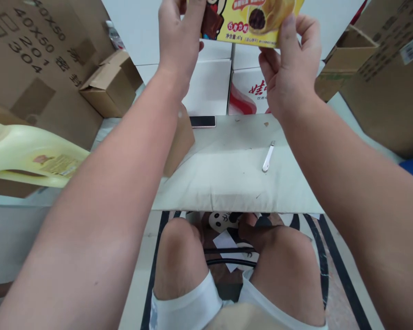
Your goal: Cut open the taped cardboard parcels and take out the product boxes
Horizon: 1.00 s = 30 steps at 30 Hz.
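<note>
Both my hands hold up a yellow snack box [234,31] at the top of the view, its printed front facing me and its upper part cut off by the frame. My left hand [181,39] grips its left end, thumb on the front. At the right end, my right hand [292,62] pinches the lower corner, with the thumb on the front and fingers behind. Below, on the pale table cover [227,169], lie a white utility-type knife [268,156] and a dark phone [203,121]. A brown cardboard box [179,142] is partly hidden behind my left forearm.
White cartons [208,87] stand along the back. Big cardboard boxes [48,50] rise on the left, others [388,91] on the right. A pale yellow jug [30,151] is at the left, near a small open carton [112,82]. My knees are below the table edge.
</note>
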Motion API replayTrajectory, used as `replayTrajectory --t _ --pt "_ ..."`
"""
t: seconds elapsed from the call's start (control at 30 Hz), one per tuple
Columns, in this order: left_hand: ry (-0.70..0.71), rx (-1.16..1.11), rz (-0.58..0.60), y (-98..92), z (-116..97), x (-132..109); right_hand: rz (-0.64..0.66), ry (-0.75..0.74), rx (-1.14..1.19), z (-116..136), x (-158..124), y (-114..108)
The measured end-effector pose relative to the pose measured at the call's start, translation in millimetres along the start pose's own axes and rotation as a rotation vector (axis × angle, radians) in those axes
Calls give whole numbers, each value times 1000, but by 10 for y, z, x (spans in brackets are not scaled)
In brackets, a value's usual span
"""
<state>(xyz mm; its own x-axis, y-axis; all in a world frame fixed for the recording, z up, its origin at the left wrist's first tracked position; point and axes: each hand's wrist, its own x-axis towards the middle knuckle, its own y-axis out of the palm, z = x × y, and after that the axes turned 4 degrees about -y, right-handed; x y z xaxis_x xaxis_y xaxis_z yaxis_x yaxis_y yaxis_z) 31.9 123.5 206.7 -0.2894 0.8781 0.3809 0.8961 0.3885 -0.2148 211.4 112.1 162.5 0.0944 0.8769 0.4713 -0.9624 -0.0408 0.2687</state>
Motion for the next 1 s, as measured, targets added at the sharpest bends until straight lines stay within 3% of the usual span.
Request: replayTrajectory --t 0.1,0.17,0.23,0.3,0.4,0.53,0.63,0.7,0.77,0.87,0.93,1.0 --pt "81 -131 69 -2 31 37 11 -19 -28 -27 71 -17" --pt "42 -173 60 39 128 -25 2 -26 -52 -80 47 -54" --pt "-39 -196 37 130 304 -220 -23 -15 -130 -186 -104 -161" --pt "-149 -231 39 256 569 -562 -35 36 -256 -352 -391 -378" --pt "-334 -260 186 429 1072 -1244 -72 208 -331 -635 -943 -932" --pt "-422 -218 347 506 1575 -1993 -454 421 -422 -749 -1364 -1921" --pt "-411 -190 458 483 1662 -2179 -636 464 -609 -577 -1268 -2554" --pt "-403 -169 516 468 1648 -2164 -699 478 -749 -441 -1139 -2827" --pt "-398 -135 539 461 1635 -2114 -675 505 -1011 -351 -1064 -2970" --pt "-378 -79 551 446 1656 -2055 -465 593 -1443 -366 -1078 -2995" --pt "-348 -30 561 433 1679 -2034 -323 647 -1550 -467 -1108 -2955" --pt "-318 21 568 427 1691 -2016 -262 648 -1562 -601 -1091 -2923"
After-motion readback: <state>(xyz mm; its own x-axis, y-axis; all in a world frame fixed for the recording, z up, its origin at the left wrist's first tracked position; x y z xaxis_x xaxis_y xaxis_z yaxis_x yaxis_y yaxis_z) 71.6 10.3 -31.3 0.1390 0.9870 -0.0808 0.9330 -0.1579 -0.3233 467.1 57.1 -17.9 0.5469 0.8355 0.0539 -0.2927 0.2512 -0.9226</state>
